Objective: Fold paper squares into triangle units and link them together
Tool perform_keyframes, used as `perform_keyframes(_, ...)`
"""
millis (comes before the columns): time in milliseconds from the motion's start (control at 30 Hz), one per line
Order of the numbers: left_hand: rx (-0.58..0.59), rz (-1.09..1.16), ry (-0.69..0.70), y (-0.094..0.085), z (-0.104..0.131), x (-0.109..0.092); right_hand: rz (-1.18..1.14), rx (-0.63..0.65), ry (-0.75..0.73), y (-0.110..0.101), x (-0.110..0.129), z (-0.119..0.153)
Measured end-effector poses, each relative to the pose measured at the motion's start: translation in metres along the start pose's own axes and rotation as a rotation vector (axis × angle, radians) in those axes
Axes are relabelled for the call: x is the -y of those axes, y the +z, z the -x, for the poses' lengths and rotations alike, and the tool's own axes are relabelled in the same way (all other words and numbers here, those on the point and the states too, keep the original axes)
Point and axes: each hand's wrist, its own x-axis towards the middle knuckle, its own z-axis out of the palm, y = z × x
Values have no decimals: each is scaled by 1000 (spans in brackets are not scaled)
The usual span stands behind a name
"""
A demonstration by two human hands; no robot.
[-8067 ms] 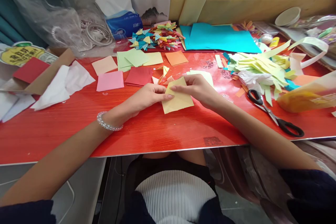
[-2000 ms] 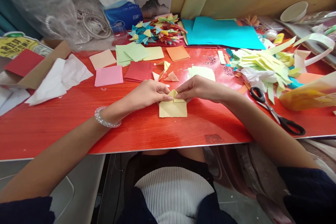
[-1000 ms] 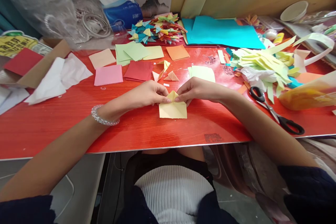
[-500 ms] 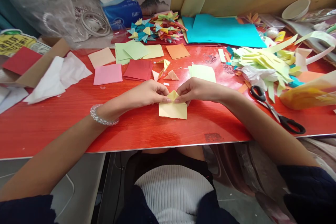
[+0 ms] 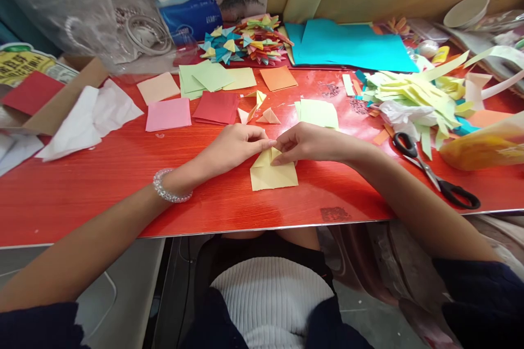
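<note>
Folded pale-yellow paper sheet [image 5: 274,178] | lies over glossy red desk [image 5: 204,210] | pinched near top by left hand [image 5: 235,147], clamped at right fold by right hand [image 5: 314,142] | near small peach folded-paper triangle [image 5: 269,116]

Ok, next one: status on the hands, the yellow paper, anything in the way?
Right hand gripping yellow paper, thumb on top. Left hand at its far end, grip unclear. Paper partly folded; folded peach piece beyond it, scissors off right, neither touching.

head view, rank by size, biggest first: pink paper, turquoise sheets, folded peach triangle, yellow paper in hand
Turquoise sheets
Yellow paper and pink paper: too alike to rank, yellow one partly covered
Folded peach triangle
</note>
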Motion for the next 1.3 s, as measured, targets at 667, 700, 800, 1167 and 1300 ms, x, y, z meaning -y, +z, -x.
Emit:
perform_keyframes(667,-120,-192,192,3,2,-3,-308,-9,-1,-1,-7,-2)
perform_keyframes(700,-121,-195,200,3,2,-2,-307,-11,-5,-1,-7,-2)
perform_keyframes(800,-111,-200,214,3,2,-1,-280,-14,-12,0,-7,-3)
perform_keyframes(1167,-102,-166,219,2,1,0,-251,-55,-1,2,-4,-2)
perform_keyframes(1300,-81,-100,170,1,0,1,-208,-64,-19,4,-5,-3)
